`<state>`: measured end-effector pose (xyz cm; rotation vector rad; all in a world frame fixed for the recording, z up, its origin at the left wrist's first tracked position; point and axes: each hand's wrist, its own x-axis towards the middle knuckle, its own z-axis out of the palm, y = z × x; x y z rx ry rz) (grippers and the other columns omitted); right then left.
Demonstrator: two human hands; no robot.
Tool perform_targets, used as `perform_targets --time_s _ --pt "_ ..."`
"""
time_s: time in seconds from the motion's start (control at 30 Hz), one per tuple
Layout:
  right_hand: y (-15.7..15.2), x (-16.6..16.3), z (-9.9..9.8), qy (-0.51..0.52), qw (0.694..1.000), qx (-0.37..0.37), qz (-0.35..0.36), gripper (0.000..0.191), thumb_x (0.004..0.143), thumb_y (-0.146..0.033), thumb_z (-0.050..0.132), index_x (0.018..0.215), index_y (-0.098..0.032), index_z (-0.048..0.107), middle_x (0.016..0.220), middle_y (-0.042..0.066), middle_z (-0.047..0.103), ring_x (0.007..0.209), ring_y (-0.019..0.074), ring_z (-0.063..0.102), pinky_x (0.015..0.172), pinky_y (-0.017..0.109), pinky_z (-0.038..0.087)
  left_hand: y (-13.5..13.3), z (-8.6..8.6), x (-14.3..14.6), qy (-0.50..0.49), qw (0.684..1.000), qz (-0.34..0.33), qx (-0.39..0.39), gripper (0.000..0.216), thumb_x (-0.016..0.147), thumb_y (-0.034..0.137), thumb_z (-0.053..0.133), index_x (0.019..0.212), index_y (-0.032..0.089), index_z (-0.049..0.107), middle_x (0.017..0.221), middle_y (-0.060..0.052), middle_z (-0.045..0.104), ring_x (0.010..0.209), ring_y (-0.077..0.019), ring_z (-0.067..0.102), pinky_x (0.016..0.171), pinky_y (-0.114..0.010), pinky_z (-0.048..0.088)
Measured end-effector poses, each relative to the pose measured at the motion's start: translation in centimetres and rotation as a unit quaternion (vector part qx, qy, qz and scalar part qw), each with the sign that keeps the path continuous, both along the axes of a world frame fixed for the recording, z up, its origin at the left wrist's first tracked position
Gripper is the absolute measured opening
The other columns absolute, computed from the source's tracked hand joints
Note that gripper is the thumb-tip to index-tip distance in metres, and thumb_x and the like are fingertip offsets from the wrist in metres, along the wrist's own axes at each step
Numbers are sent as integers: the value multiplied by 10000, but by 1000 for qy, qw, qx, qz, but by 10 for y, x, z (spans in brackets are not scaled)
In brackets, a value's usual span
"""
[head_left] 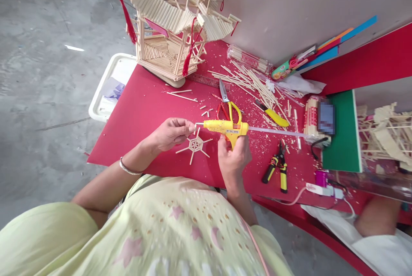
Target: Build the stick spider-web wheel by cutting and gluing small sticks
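Observation:
My right hand [234, 158] is wrapped round the handle of a yellow glue gun [225, 127], whose nozzle points left. A long clear glue stick [277, 131] runs out of its back. My left hand [174, 133] is closed in a pinch at the nozzle, with a short piece of wooden stick [195, 129] at its fingertips, mostly hidden. Just below the nozzle, a six-armed star of thin sticks [195, 144] lies flat on the red tabletop [128, 125]. Scissors with yellow and red handles [236, 110] lie behind the gun.
A stick-built pavilion with red tassels [161, 53] stands at the back left. Loose sticks [254, 83], a yellow-handled cutter [273, 115] and pliers [278, 168] lie to the right. A power strip with cables [318, 189] sits near another person's arm [378, 216]. A white bin [96, 100] stands left.

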<state>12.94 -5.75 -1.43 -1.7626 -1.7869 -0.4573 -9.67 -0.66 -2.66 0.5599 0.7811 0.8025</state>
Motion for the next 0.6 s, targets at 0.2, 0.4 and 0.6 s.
perform_targets --time_s 0.2,0.4,0.6 --pt "-1 2 -1 -13 1000 9 5 255 978 -386 591 1102 -163 591 847 78 687 743 214 668 639 306 496 0 0 0 -5 1000 1 5 270 722 317 901 782 115 732 551 45 492 405 -4 294 401 -173 202" --pt "-3 5 -4 -6 1000 2 7 238 977 -389 585 1081 -175 592 831 71 673 736 217 658 634 314 493 1 -1 0 -9 1000 4 1 264 715 306 903 779 119 729 546 46 487 408 -7 299 409 -174 203" --pt "-7 6 -2 24 999 -30 0 294 953 -468 609 1039 -186 612 837 66 652 772 222 652 673 319 494 0 -2 0 -1 1000 -1 6 271 722 318 896 784 121 722 540 48 481 415 -10 289 415 -185 197"
